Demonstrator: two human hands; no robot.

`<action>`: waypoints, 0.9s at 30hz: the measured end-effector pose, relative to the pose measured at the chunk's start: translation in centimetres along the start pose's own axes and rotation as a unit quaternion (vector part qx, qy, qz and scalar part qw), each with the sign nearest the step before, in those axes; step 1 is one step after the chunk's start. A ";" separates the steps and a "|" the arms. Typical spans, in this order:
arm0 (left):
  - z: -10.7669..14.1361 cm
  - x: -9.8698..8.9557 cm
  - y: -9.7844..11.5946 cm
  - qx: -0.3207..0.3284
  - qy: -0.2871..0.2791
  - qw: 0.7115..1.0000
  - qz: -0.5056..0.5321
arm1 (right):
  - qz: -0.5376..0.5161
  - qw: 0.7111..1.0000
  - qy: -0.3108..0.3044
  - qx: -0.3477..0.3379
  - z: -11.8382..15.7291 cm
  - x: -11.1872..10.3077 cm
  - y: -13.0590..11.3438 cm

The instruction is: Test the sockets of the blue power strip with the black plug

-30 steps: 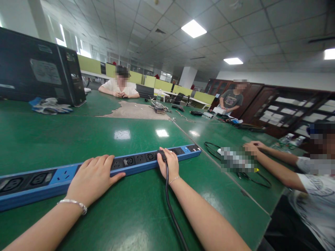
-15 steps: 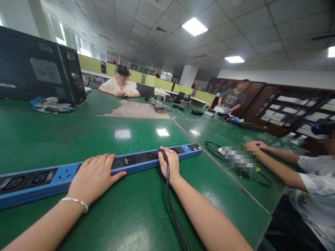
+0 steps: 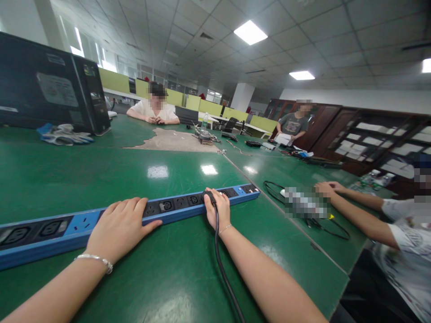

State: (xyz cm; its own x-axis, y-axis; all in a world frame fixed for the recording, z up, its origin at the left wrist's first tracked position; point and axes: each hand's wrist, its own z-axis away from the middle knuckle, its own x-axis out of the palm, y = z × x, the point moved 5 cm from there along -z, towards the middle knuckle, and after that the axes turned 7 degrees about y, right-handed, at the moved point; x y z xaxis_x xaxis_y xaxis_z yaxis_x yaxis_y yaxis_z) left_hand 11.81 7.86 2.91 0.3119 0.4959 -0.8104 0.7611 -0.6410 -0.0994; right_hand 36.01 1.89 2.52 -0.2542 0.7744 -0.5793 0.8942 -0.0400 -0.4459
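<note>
A long blue and black power strip lies across the green table, running from the left edge towards the centre right. Over its middle, my left hand grips the strip, fingers across the top and thumb along the near side. My right hand is closed around a black power plug at a socket further right. How deep the plug sits is hidden by the fingers. Its black cable hangs from the hand towards me and leaves at the bottom edge.
A black computer case stands at the left behind work gloves. Co-workers sit opposite and at right; another stands behind. A black cable lies near the right co-worker's hands. Small devices are at the table's far side.
My hands, the strip and the plug keep their places. The standing co-worker at the back has shifted slightly to the left.
</note>
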 end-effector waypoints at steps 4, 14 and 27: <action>0.0 0.1 -0.1 -0.004 -0.002 1.000 -0.005 | -0.006 1.000 0.002 0.005 -0.1 -0.1 0.0; -0.2 -0.4 0.2 -0.028 -0.013 0.999 -0.007 | -0.063 0.997 0.027 0.032 -0.3 0.1 0.8; -0.2 -0.5 0.1 -0.032 -0.016 0.999 0.000 | -0.253 0.950 0.091 0.158 -0.4 -0.5 1.8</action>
State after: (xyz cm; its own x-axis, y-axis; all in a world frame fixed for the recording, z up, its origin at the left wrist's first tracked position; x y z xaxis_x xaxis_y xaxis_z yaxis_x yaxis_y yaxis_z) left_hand 11.86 7.69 3.40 0.2955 0.4762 -0.8282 0.7957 -0.6024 -0.0625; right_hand 37.88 1.65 2.28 -0.5288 0.8400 -0.1213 0.5120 0.2017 -0.8350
